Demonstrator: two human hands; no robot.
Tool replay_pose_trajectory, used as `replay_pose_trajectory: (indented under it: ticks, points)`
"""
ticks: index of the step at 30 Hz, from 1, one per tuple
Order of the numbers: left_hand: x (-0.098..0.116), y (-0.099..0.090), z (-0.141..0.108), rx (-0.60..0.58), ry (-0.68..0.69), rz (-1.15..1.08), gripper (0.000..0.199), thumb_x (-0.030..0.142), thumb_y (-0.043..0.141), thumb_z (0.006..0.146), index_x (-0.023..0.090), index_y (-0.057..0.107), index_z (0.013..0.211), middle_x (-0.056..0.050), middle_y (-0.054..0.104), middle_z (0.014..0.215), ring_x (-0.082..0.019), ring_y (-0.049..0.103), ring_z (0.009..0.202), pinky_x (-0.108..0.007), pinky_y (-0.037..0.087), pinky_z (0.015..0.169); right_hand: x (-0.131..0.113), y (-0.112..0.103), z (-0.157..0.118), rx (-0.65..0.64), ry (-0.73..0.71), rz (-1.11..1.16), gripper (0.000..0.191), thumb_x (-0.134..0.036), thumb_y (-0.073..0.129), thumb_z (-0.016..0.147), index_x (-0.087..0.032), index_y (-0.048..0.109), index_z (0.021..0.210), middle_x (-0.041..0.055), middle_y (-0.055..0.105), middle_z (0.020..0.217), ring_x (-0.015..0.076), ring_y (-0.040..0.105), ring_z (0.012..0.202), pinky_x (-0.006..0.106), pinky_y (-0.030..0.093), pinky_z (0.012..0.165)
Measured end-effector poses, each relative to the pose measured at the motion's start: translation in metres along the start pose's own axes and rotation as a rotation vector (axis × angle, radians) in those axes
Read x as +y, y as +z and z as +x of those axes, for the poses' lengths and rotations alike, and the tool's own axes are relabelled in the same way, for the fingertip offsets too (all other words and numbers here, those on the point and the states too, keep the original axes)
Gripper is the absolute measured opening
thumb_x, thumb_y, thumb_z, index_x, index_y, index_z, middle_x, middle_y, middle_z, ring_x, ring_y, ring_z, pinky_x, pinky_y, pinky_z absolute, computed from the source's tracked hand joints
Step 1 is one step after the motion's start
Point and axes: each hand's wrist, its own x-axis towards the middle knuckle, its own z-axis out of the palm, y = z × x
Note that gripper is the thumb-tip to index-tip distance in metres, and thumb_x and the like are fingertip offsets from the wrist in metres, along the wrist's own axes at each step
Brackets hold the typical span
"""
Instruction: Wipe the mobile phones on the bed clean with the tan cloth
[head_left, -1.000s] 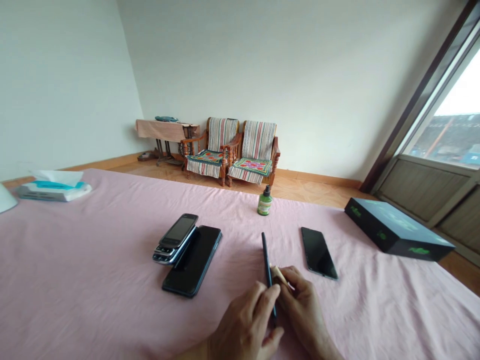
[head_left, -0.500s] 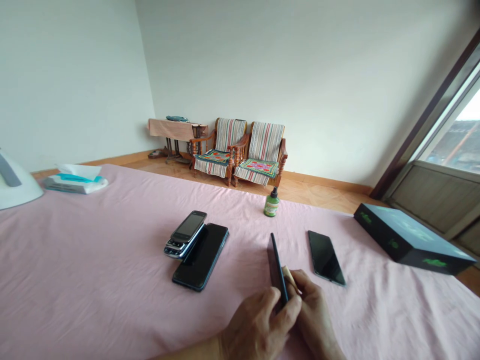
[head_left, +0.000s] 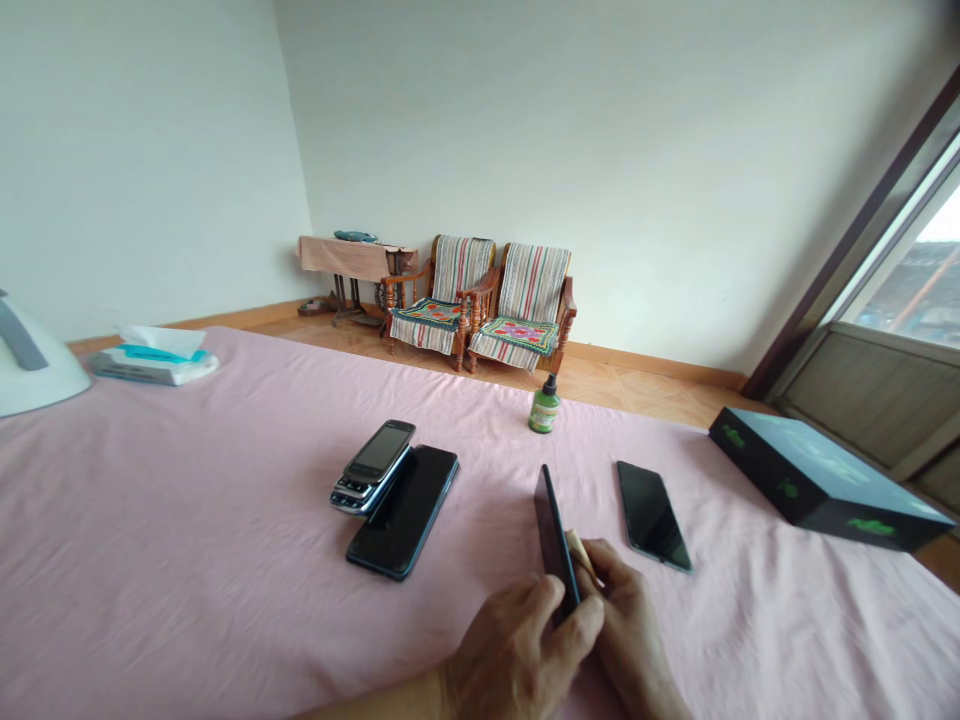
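A dark smartphone (head_left: pixel 556 535) stands on edge above the bed-like pink surface, its lower end gripped between the thumb and fingers of my left hand (head_left: pixel 517 640). On the phone's right side, my right hand (head_left: pixel 630 610) pinches a small cream-coloured folded piece (head_left: pixel 579 552) close against it. That piece looks like cloth, but most of it is hidden by fingers. To the right lies another dark smartphone (head_left: pixel 654 515), screen up. On the left, a larger black smartphone (head_left: pixel 409 520) lies flat, with small older silver phones (head_left: pixel 379 455) stacked partly over its edge.
A green bottle with a black cap (head_left: pixel 544 408) stands beyond the hands. At right sits a black box with green lettering (head_left: pixel 817 480). A tissue pack (head_left: pixel 157 358) and part of a white appliance (head_left: pixel 37 360) are at left. Two armchairs (head_left: pixel 517 310) stand behind.
Both hands keep the same grip on the phone and the cream-coloured piece, with barely any motion. The whole view has shifted very slightly; the other things lie as before.
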Motion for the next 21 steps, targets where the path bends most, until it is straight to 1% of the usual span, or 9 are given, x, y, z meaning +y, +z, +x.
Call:
replay_pose_trajectory:
  ticks: [4, 6, 9, 11, 13, 14, 17, 19, 21]
  points:
    - [0.002, 0.001, -0.001, 0.009, -0.024, -0.005, 0.045, 0.016, 0.054, 0.088, 0.025, 0.041, 0.13, -0.004, 0.06, 0.093, -0.02, 0.061, 0.076, -0.032, 0.054, 0.072, -0.001, 0.0, 0.0, -0.001, -0.006, -0.016, 0.027, -0.043, 0.064, 0.076, -0.017, 0.067, 0.07, 0.0024, 0.057, 0.068, 0.017, 0.05, 0.064, 0.026, 0.041, 0.058]
    - [0.001, 0.0, 0.0, 0.008, -0.059, -0.061, 0.046, 0.017, 0.06, 0.084, 0.026, 0.044, 0.126, -0.004, 0.058, 0.096, -0.021, 0.06, 0.08, -0.032, 0.053, 0.074, -0.003, 0.002, 0.0, -0.005, 0.006, -0.023, 0.028, -0.044, 0.063, 0.077, -0.017, 0.068, 0.071, 0.0022, 0.057, 0.068, 0.0169, 0.05, 0.064, 0.026, 0.042, 0.057]
    - [-0.002, -0.006, 0.001, 0.02, -0.169, -0.302, 0.045, 0.024, 0.07, 0.076, 0.025, 0.051, 0.116, -0.005, 0.054, 0.102, -0.022, 0.059, 0.087, -0.033, 0.052, 0.078, -0.006, 0.004, -0.001, -0.019, 0.007, -0.051, 0.031, -0.045, 0.06, 0.08, -0.017, 0.068, 0.071, 0.0023, 0.056, 0.068, 0.0167, 0.051, 0.064, 0.024, 0.042, 0.056]
    - [-0.007, -0.009, 0.003, 0.065, -0.268, -0.479, 0.032, 0.027, 0.066, 0.079, 0.024, 0.054, 0.108, -0.005, 0.05, 0.101, -0.021, 0.057, 0.09, -0.033, 0.051, 0.08, -0.007, 0.005, -0.002, -0.035, -0.019, -0.088, 0.032, -0.045, 0.057, 0.083, -0.017, 0.069, 0.073, 0.0028, 0.056, 0.07, 0.0167, 0.052, 0.065, 0.024, 0.042, 0.056]
    - [-0.013, -0.011, 0.003, 0.135, -0.371, -0.596, 0.018, 0.027, 0.058, 0.084, 0.022, 0.056, 0.101, -0.006, 0.05, 0.099, -0.02, 0.056, 0.091, -0.033, 0.05, 0.081, -0.006, 0.007, -0.002, -0.05, -0.047, -0.121, 0.032, -0.044, 0.055, 0.085, -0.017, 0.07, 0.077, 0.0033, 0.056, 0.072, 0.0167, 0.053, 0.067, 0.023, 0.042, 0.057]
    - [-0.018, -0.01, 0.004, 0.17, -0.421, -0.644, 0.015, 0.027, 0.055, 0.086, 0.022, 0.056, 0.1, -0.006, 0.051, 0.098, -0.02, 0.056, 0.091, -0.033, 0.05, 0.08, -0.004, 0.007, -0.002, -0.051, -0.059, -0.132, 0.033, -0.044, 0.054, 0.086, -0.016, 0.07, 0.08, 0.0034, 0.056, 0.072, 0.0166, 0.053, 0.067, 0.023, 0.042, 0.057]
    - [-0.033, -0.005, 0.004, 0.221, -0.587, -0.787, 0.025, 0.026, 0.054, 0.085, 0.02, 0.051, 0.11, -0.006, 0.057, 0.096, -0.02, 0.059, 0.086, -0.033, 0.05, 0.077, 0.001, 0.009, -0.001, -0.037, -0.076, -0.149, 0.033, -0.044, 0.054, 0.086, -0.016, 0.071, 0.081, 0.0029, 0.053, 0.072, 0.0156, 0.052, 0.064, 0.022, 0.04, 0.054]
    - [-0.043, -0.002, 0.005, 0.206, -0.709, -0.811, 0.036, 0.026, 0.054, 0.083, 0.018, 0.048, 0.118, -0.004, 0.059, 0.088, -0.019, 0.06, 0.078, -0.031, 0.05, 0.072, 0.004, 0.01, 0.0, -0.029, -0.082, -0.155, 0.033, -0.044, 0.054, 0.086, -0.016, 0.071, 0.08, 0.0028, 0.052, 0.071, 0.0152, 0.051, 0.063, 0.022, 0.04, 0.053]
    - [-0.051, 0.0, 0.007, 0.161, -0.77, -0.775, 0.042, 0.024, 0.055, 0.081, 0.015, 0.048, 0.121, -0.003, 0.06, 0.082, -0.017, 0.06, 0.072, -0.029, 0.049, 0.068, 0.005, 0.011, 0.0, -0.031, -0.09, -0.156, 0.033, -0.043, 0.055, 0.087, -0.016, 0.071, 0.079, 0.0028, 0.052, 0.07, 0.0151, 0.051, 0.063, 0.022, 0.04, 0.053]
